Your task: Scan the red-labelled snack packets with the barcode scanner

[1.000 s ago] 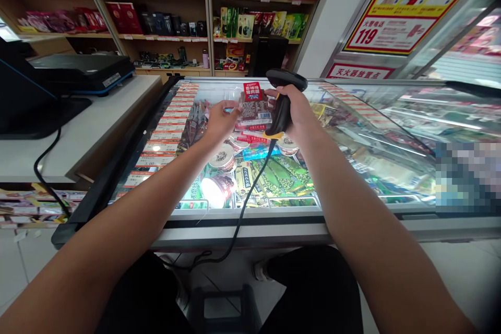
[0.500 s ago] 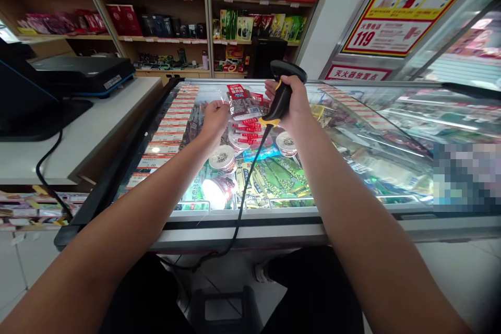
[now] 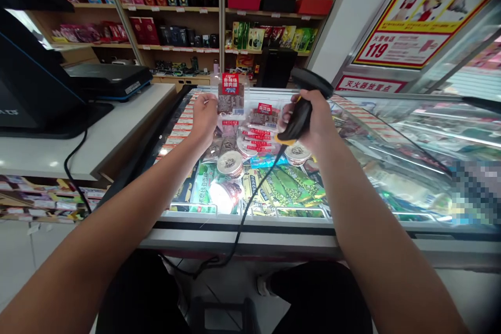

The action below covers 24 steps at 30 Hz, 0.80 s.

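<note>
Pinched in the fingers of my left hand (image 3: 205,117) is a clear packet of dried pork slices (image 3: 231,103) with a red label, held up above the glass top of a chest freezer. My right hand (image 3: 321,119) is wrapped round the handle of a black and yellow barcode scanner (image 3: 300,118), whose cable (image 3: 250,199) hangs down toward me. Between the hands, a second red-labelled packet (image 3: 264,117) lies on the glass behind several more packets (image 3: 259,141), stacked in an overlapping row.
Inside the freezer (image 3: 250,237) are white-lidded tubs (image 3: 230,164) and green packs (image 3: 291,185). Left stands a counter (image 3: 58,159) with a black scale (image 3: 107,82) and a dark machine (image 3: 35,78). Stocked shelves (image 3: 176,9) line the back; a yellow-red poster (image 3: 415,15) hangs right.
My left hand has drawn the packet leftward, away from the row, and it is now more upright. My right hand and the scanner have moved right, widening the gap between my hands.
</note>
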### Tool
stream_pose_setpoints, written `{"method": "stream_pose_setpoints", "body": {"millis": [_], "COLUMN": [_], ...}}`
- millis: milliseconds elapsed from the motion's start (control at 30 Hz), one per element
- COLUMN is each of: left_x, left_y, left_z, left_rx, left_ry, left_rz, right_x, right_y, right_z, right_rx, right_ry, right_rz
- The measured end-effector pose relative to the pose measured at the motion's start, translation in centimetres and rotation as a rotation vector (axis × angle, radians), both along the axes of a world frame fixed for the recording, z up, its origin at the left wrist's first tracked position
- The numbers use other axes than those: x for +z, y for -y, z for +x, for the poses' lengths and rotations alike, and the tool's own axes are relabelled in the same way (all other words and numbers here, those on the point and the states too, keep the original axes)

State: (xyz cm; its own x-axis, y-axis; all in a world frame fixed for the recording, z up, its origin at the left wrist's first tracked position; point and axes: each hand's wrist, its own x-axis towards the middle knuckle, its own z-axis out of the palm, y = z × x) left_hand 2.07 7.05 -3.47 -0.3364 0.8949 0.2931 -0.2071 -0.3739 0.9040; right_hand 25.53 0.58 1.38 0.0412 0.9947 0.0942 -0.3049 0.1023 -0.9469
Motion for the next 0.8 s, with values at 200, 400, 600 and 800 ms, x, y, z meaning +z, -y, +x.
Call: {"method": "stream_pose_setpoints", "body": {"millis": [200,400,600,800], "left_x": [-1.9,-4.5,-5.3,-5.1], "left_y": [1.2,1.0,1.1,1.2], "left_z": [-5.1,-5.6,-5.3,-5.2], "left_rx": [0.139,0.105,0.093,0.068], "left_ry": [-0.138,-0.123,-0.141,-0.161], "left_rz": [-0.039,-0.091,-0.061,-0.095], "right_x": [-0.5,-2.9,-2.9,-3.2], "right_y": [4.0,4.6,4.9,4.9], "right_z": [-4.0,-7.4,-7.8,-7.9], "right_rx": [0.490,0.475,0.438,0.438], "right_ry": [0.139,0.240,0.230,0.236], "right_rz": [-0.215,-0.295,-0.326,-0.324]}}
